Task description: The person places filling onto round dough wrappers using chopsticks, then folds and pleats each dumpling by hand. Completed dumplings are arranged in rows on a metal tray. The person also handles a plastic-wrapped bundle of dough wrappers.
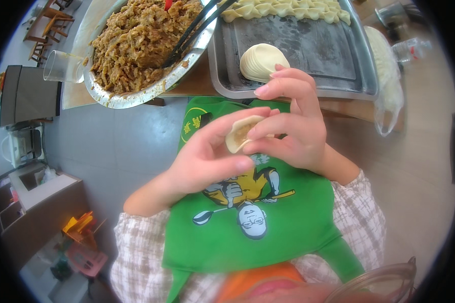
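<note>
Above the green apron [299, 212], a round dumpling wrapper [233, 140] with brown filling on it rests in my left hand [204, 155]. Thumb and index finger of my right hand [295, 128] pinch the wrapper's right edge, and part of it is hidden behind those fingers. The other right fingers reach up near a stack of round wrappers [263, 60] on a metal tray [307, 57]. Rows of pleated dumplings [288, 10] lie at the tray's far end. To the left is a metal bowl [117, 99] heaped with minced filling [136, 49]. Black chopsticks [191, 34] stand in the filling.
A clear plastic cup [62, 67] leans beside the bowl. Right of the tray lie a plastic bag with pale contents [386, 75] and a clear bottle [409, 50]. The wooden table's edge [193, 89] runs just beyond my hands. Wooden stools [55, 28] stand far left.
</note>
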The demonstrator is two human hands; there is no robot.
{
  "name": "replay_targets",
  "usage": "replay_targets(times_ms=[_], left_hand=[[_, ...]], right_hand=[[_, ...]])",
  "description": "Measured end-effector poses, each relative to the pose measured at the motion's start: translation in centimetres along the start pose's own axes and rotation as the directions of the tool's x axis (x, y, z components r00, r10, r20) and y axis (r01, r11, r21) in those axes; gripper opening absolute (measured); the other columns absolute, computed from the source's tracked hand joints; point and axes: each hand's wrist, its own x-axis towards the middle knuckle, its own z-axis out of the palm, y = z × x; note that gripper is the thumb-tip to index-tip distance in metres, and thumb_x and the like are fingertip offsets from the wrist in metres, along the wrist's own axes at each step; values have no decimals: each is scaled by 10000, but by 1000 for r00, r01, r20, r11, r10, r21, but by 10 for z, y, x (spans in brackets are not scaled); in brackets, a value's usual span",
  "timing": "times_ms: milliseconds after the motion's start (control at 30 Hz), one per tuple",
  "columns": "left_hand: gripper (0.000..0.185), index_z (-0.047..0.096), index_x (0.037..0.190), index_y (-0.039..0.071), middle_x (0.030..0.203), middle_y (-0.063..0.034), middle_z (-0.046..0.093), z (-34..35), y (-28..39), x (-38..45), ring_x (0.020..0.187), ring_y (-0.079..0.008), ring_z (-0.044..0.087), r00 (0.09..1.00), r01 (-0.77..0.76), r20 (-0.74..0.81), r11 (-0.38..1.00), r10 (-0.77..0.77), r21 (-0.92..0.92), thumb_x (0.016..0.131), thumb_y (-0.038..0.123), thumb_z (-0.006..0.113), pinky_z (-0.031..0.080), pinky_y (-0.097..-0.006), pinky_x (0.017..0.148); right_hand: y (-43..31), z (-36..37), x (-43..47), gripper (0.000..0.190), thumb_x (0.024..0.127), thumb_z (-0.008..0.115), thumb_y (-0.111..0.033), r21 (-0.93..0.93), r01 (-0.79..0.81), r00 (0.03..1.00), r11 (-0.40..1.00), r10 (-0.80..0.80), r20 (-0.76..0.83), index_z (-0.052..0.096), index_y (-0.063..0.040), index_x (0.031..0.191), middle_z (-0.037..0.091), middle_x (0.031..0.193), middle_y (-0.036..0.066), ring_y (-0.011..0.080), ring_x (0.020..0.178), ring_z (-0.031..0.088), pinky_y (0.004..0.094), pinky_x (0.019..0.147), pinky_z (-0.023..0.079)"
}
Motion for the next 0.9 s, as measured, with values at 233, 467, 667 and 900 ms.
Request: replay_targets(times_ms=[233, 467, 667, 900], left_hand=[[495, 472, 1411, -19, 1245, -93, 624, 8, 0, -5, 1157, -146, 590, 994, 2, -97, 900, 44, 436, 932, -25, 596, 478, -292, 964], [569, 397, 1443, -7, 1279, -176, 612, 7, 1, -1, 1160, -237, 622, 989, -111, 1, 751, 145, 650, 918, -28, 616, 489, -342, 984], [914, 270, 1483, 28, 1483, -209, 403, 2, -10, 14, 1281, -305, 520, 885, -325, 46, 544, 464, 773, 769, 102, 835, 472, -414, 1020], [859, 412, 1453, -36, 1516, -233, 366, -16, -5, 28, 1395, -409, 365, 786, -554, 386, 272, 483, 787, 825, 456, 729, 335, -493, 1122]], right_hand=[[4, 5, -2, 223, 656, 869, -229, 119, -25, 998, 993, 32, -57, 711, -144, 789, 597, 1174, 71, 264, 1114, 496, 400, 953, 417], [3, 5, -2, 269, 637, 878, -238, 174, -32, 995, 984, 48, -85, 722, -127, 826, 583, 1191, 76, 250, 1113, 518, 395, 950, 416], [-2, 2, -1, 274, 644, 895, -195, 400, 24, 999, 916, -9, -39, 728, -107, 843, 623, 1067, 61, 218, 959, 602, 349, 820, 493], [-13, 13, -5, 215, 702, 868, -94, 523, -275, 961, 806, 245, 129, 711, -56, 844, 650, 929, 67, 170, 787, 638, 285, 645, 512]])
